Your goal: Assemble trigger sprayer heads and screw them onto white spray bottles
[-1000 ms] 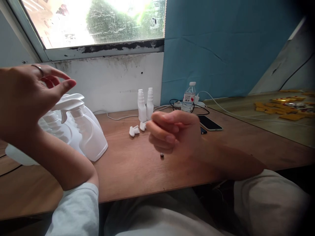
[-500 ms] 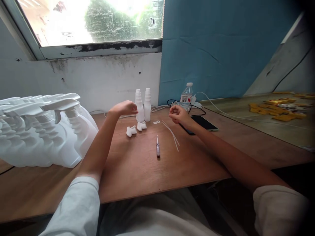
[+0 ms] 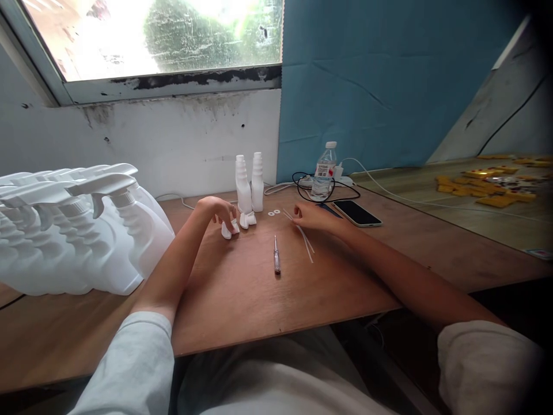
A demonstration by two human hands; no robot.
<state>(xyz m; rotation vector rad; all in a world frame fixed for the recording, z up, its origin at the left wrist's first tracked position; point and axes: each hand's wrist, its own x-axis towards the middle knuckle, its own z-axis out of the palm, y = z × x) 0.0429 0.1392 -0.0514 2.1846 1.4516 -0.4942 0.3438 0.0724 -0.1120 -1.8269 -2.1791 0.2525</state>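
My left hand [image 3: 222,211] reaches down with its fingers bent around a white trigger spray head [image 3: 227,232], which still rests on the table. A second white spray head [image 3: 247,220] lies just right of it, in front of two upright white bottles [image 3: 243,187]. My right hand [image 3: 307,216] is low over two thin white dip tubes [image 3: 307,245], its thumb and finger pinched at their upper part. Two small white washers [image 3: 273,212] lie between my hands. A screwdriver [image 3: 277,259] with a clear handle lies nearer to me.
Several large white spray bottles [image 3: 133,230] stand in rows at the left. Behind my right hand are a water bottle [image 3: 324,173], black and white cables and a phone [image 3: 356,212]. Yellow packets [image 3: 484,184] lie farther right, beyond the table edge.
My left hand has come down from beside the bottles onto the left spray head. My right hand has lowered from above the table to the dip tubes.
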